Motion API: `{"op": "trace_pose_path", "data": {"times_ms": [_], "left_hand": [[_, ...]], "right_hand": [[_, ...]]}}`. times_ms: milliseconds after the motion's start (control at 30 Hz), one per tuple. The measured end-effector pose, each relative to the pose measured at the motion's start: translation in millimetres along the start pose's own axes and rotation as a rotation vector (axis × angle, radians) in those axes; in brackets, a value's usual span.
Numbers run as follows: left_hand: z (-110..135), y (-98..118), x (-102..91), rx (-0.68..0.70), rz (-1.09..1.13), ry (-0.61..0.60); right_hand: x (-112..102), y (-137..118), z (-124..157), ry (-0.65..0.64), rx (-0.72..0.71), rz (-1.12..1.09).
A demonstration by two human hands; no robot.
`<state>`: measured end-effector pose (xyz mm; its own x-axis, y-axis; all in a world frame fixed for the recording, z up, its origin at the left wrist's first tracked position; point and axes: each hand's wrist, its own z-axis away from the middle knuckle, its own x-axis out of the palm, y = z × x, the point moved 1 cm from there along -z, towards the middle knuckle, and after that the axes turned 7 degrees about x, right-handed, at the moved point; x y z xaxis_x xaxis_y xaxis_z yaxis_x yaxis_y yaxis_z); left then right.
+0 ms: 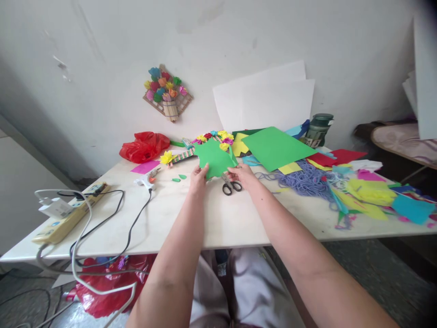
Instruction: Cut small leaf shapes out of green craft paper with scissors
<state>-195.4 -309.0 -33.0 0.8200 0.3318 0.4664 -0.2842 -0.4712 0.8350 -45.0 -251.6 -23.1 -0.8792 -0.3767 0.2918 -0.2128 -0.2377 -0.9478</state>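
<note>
Both hands (221,175) at green paper (214,158) edges.

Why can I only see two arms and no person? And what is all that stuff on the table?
The camera sits on the person's head and looks down, so you see only their own arms reaching out. The left hand and the right hand each pinch an edge of a green paper shape. Right beside the hands, black-handled scissors lie on the table. To the left are a glue gun, a power strip with cables, and a red plastic bag. To the right lie a big green sheet, purple yarn and coloured paper scraps. Paper flowers hang on the wall.
</note>
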Motion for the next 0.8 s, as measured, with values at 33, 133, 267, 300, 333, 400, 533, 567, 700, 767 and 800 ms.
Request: {"op": "trace_pose_path", "data": {"times_ms": [33, 133, 267, 300, 333, 400, 533, 567, 700, 767, 800], "left_hand": [[1.7, 0.0, 1.7, -0.033, -0.004, -0.016], [5.2, -1.0, 4.8, -0.094, -0.011, -0.078], [3.7, -4.4, 2.7, -0.061, -0.009, -0.044], [2.5, -5.4, 1.6, -0.046, -0.004, -0.020], [1.2, -6.4, 0.6, -0.033, 0.001, 0.001], [-1.3, -8.0, -0.6, -0.013, 0.014, 0.025], [-4.9, -9.4, -0.7, 0.002, 0.054, 0.062], [-5.6, -9.4, -0.7, -0.001, 0.066, 0.070], [-7.6, -8.0, -2.9, -0.025, 0.096, 0.103], [-7.8, -6.2, -5.5, -0.032, 0.099, 0.136], [-7.7, -5.1, -6.9, -0.035, 0.099, 0.148]], "right_hand": [[0.9, 1.1, -0.5, -0.021, -0.006, 0.001], [3.6, 4.3, -1.8, -0.063, -0.026, 0.007], [6.4, 8.2, -2.5, -0.093, -0.022, 0.030], [7.0, 8.9, -2.2, -0.101, -0.015, 0.040], [7.6, 9.3, -1.6, -0.107, -0.009, 0.050], [8.6, 9.2, 0.0, -0.106, -0.003, 0.077], [9.7, 6.2, 2.2, -0.099, -0.012, 0.146], [9.6, 5.5, 2.2, -0.107, -0.018, 0.151], [6.8, 3.6, 1.0, -0.171, -0.044, 0.118], [4.6, 2.0, 1.7, -0.195, -0.057, 0.091], [3.5, 0.6, 2.5, -0.201, -0.060, 0.076]]}}
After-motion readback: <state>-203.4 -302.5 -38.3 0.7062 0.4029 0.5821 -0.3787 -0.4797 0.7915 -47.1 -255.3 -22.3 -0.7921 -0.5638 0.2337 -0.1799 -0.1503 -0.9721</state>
